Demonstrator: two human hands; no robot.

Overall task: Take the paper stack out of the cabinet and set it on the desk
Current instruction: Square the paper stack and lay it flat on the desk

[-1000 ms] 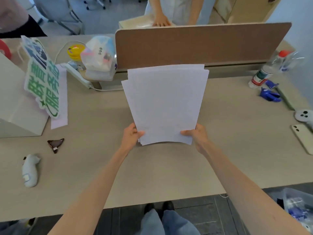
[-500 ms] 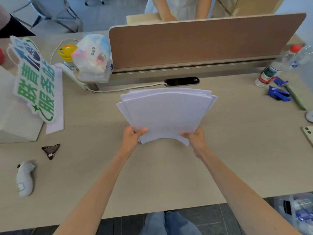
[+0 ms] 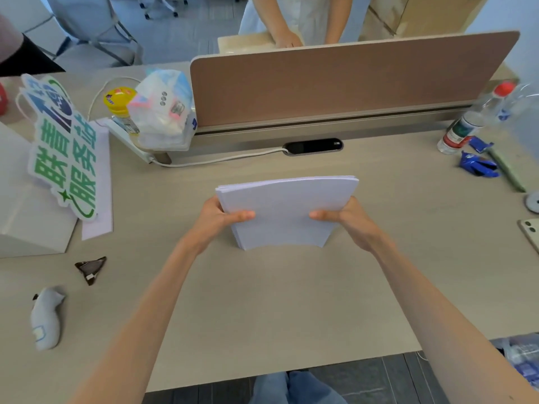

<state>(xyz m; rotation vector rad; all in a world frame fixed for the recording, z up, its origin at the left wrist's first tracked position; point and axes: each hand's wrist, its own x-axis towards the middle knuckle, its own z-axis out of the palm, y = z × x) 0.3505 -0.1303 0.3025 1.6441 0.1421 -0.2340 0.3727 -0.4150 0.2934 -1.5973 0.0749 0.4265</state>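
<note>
A white paper stack (image 3: 284, 212) stands on its lower edge on the beige desk (image 3: 262, 301), tilted away from me, its sheets squared together. My left hand (image 3: 217, 218) grips its left side with the thumb across the front. My right hand (image 3: 350, 218) grips its right side the same way. No cabinet is in view.
A brown divider panel (image 3: 344, 83) runs along the back, with another person's hand (image 3: 287, 40) behind it. At left are a white box (image 3: 23, 217) with a green sign (image 3: 62, 153), a plastic bag (image 3: 163, 112) and a grey controller (image 3: 46, 316). Bottles (image 3: 466, 123) and a phone (image 3: 530, 231) lie right.
The stack has come down from a raised, fanned hold to rest on its lower edge on the desk. Its sheets are now aligned, and both hands have shifted up its sides.
</note>
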